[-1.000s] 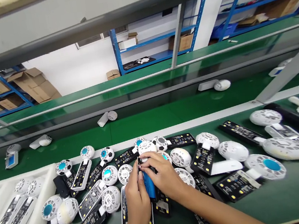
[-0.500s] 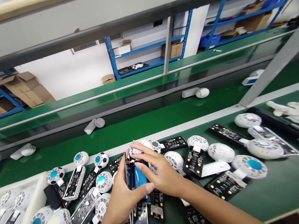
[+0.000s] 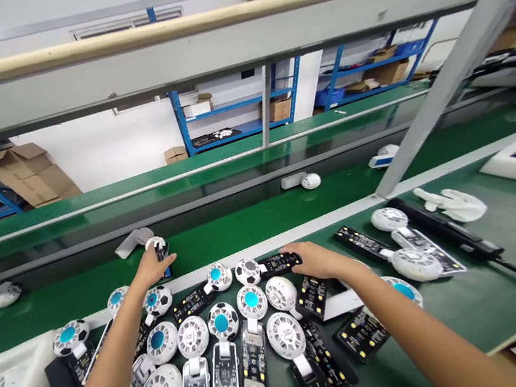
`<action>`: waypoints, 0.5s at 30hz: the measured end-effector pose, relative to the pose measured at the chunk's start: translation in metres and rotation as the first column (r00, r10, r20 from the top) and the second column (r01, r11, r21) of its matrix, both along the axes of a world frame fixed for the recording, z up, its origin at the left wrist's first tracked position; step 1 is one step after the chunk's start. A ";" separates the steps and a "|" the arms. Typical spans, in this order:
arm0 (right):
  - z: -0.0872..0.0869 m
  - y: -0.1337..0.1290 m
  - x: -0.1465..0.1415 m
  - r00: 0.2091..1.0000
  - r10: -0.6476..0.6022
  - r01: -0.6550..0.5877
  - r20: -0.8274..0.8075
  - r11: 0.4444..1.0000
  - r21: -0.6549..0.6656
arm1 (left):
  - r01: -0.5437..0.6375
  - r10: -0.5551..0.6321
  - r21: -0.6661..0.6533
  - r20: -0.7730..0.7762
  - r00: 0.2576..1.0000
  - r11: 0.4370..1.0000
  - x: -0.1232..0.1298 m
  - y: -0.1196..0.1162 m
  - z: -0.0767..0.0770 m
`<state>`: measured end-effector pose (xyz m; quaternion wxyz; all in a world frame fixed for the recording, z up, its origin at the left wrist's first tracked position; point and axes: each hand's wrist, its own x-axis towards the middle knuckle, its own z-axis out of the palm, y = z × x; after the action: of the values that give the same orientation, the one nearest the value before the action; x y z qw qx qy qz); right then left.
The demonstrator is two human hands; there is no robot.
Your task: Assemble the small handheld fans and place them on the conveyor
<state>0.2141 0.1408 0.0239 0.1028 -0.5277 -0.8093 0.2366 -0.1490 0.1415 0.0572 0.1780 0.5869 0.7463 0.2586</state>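
My left hand (image 3: 149,267) reaches over the green conveyor belt (image 3: 238,222) and grips a unit (image 3: 163,253) with a white round head, a dark circuit board and a blue side. My right hand (image 3: 313,260) has its fingers on the end of a black circuit-board unit (image 3: 277,264) whose round head has a black and white pattern. Around both arms lie several similar units, such as one with a blue-centred head (image 3: 223,321) and one with a plain white head (image 3: 286,335).
White foam trays stand at the left (image 3: 44,351) and far right (image 3: 499,166). A black corded tool (image 3: 450,230) and white glove (image 3: 456,204) lie at the right. A slanted grey post (image 3: 436,91) rises beside the belt; a rail crosses above.
My hands have parted. The left has carried the blue-sided unit left and over the belt; the right has moved right onto a black board. The view has shifted, and the belt's units appear farther left.
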 end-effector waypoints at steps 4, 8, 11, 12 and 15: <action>-0.005 0.027 -0.009 0.990 0.111 -0.105 0.081 0.991 -0.083 | 0.058 -0.059 -0.014 -0.034 0.998 0.998 0.013 -0.017 0.005; -0.007 0.039 -0.020 0.990 0.097 -0.089 0.105 0.993 -0.075 | 0.138 -0.138 0.000 -0.040 0.990 0.990 0.039 -0.062 0.016; 0.001 0.034 -0.023 0.998 -0.025 0.025 0.060 1.000 -0.004 | 0.159 -0.155 -0.038 0.086 0.984 0.987 0.058 -0.104 0.020; 0.006 0.028 -0.025 0.996 -0.081 0.080 0.029 0.996 0.025 | 0.141 -0.132 -0.047 0.159 0.978 0.989 0.065 -0.117 0.020; 0.021 -0.004 -0.039 0.967 -0.233 0.242 -0.106 0.967 0.081 | 0.073 -0.051 -0.035 0.421 0.906 0.997 0.094 -0.144 0.012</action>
<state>0.1749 0.1369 0.0452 0.1936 -0.6037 -0.7445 0.2093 -0.0550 -0.0021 0.0695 0.3569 0.5363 0.6779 0.3541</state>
